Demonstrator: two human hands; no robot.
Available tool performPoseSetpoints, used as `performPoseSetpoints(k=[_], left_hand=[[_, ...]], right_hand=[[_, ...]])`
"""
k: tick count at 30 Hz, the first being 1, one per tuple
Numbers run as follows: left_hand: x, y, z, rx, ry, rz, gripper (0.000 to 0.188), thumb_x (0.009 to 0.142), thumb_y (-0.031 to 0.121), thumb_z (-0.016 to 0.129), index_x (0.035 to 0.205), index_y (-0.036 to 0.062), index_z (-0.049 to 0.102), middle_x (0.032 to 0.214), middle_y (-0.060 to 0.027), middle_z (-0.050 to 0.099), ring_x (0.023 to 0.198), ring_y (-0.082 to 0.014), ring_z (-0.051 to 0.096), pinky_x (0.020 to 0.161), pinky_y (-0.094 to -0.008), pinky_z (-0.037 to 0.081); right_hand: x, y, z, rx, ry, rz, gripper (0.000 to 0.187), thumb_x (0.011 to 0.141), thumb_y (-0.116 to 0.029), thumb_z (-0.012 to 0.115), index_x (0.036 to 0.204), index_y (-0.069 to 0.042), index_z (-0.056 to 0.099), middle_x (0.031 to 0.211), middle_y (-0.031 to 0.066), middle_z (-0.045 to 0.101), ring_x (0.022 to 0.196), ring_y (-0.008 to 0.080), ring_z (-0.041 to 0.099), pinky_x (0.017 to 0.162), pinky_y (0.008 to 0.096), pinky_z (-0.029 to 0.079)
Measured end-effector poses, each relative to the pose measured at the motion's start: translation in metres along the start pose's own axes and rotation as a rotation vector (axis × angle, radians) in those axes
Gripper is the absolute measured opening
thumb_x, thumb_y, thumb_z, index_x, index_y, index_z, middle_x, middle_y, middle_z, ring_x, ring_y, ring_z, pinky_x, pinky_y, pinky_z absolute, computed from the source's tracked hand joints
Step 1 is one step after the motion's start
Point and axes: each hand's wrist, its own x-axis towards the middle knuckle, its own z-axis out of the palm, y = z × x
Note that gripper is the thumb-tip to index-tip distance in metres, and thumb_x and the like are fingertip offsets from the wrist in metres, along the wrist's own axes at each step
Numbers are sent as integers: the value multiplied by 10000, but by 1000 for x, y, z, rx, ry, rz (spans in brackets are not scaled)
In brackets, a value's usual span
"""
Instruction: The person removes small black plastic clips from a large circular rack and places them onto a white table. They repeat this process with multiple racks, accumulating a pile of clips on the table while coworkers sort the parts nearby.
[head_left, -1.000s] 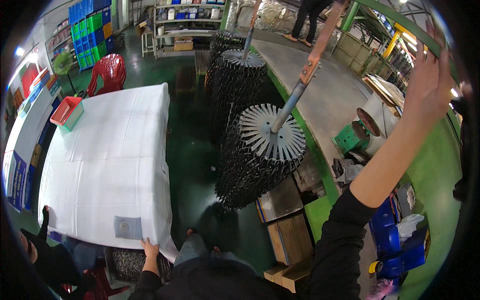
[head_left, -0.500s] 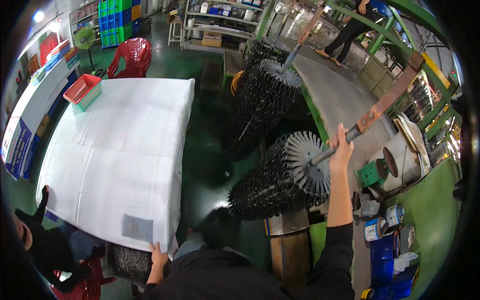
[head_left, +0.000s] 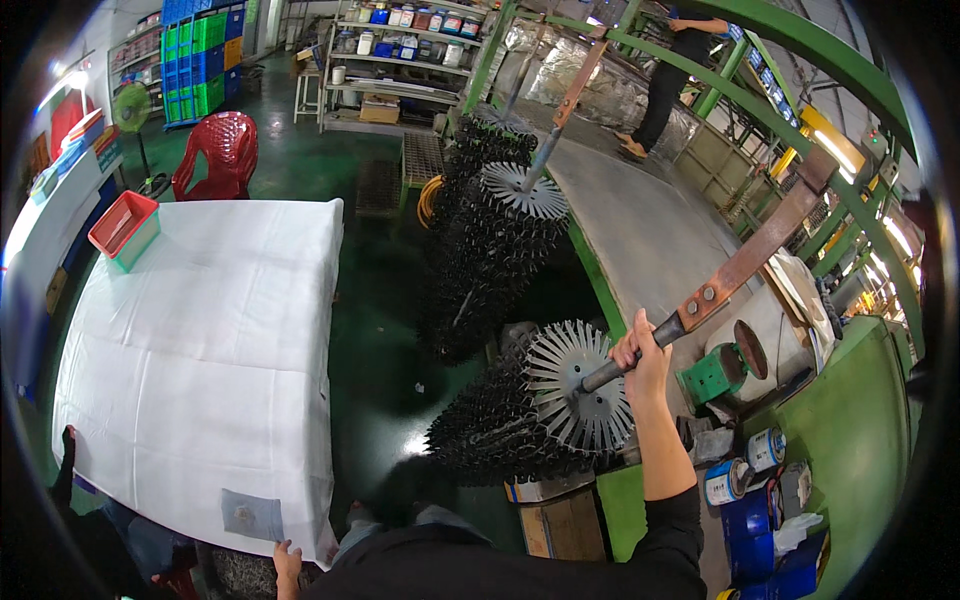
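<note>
My right hand [head_left: 646,352] is closed round the grey metal rod [head_left: 603,377] of a hanging rack, fixed by two bolts to a copper-coloured bar [head_left: 750,255]. A slotted metal disc [head_left: 578,400] sits on the rod, and many small black pieces [head_left: 500,430] hang from the rack below it. My left hand [head_left: 287,562] rests at the near edge of the white-covered table [head_left: 200,370], its fingers stretched out and apart. Close to it, a small grey transparent sheet [head_left: 252,514] lies on the cloth.
Another loaded rack [head_left: 490,270] hangs farther off. A red and green basket [head_left: 125,228] stands on the table, a red chair [head_left: 217,155] behind it. To the right are a green scale [head_left: 715,375], paint cans [head_left: 725,482] and a green frame. Another person [head_left: 662,90] stands at the far right.
My view has shifted, so the table sits farther left and lower in the picture. My right hand still grips the rod, and my left hand stays at the table edge.
</note>
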Motion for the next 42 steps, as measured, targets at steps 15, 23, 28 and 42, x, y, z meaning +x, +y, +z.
performPoseSetpoints(k=[15, 23, 28, 42], left_hand=[[-6, -28, 20, -113, 353, -158, 485, 836, 228, 597, 1199, -94, 590, 1146, -339, 622, 1129, -461, 585, 987, -465, 447], [27, -33, 28, -258, 716, -649, 743, 841, 513, 665, 1328, -30, 526, 1335, -272, 545, 1265, -386, 512, 1064, -425, 404], [34, -11, 21, -495, 792, -727, 851, 745, 548, 754, 1322, -29, 517, 1269, -259, 591, 1202, -379, 566, 1017, -437, 443], [136, 91, -11, -928, 1065, -268, 375, 839, 172, 667, 1147, -25, 580, 977, -195, 665, 898, -321, 649, 838, -404, 504]], right_hand=[[16, -58, -52, -14, 170, 46, 291, 999, -243, 554, 751, -145, 437, 584, -56, 306, 484, 78, 298, 541, 282, 354], [-4, 27, -69, -224, 70, 143, 483, 1012, -350, 559, 625, -158, 345, 560, -25, 276, 485, 106, 278, 593, 303, 354], [-18, 97, -35, -237, -136, 172, 449, 1023, -325, 540, 660, -160, 334, 551, -27, 267, 487, 96, 280, 605, 301, 355], [70, -17, 153, -21, -1009, 260, 435, 1039, -367, 477, 668, -155, 398, 570, -23, 332, 518, 111, 321, 593, 303, 337]])
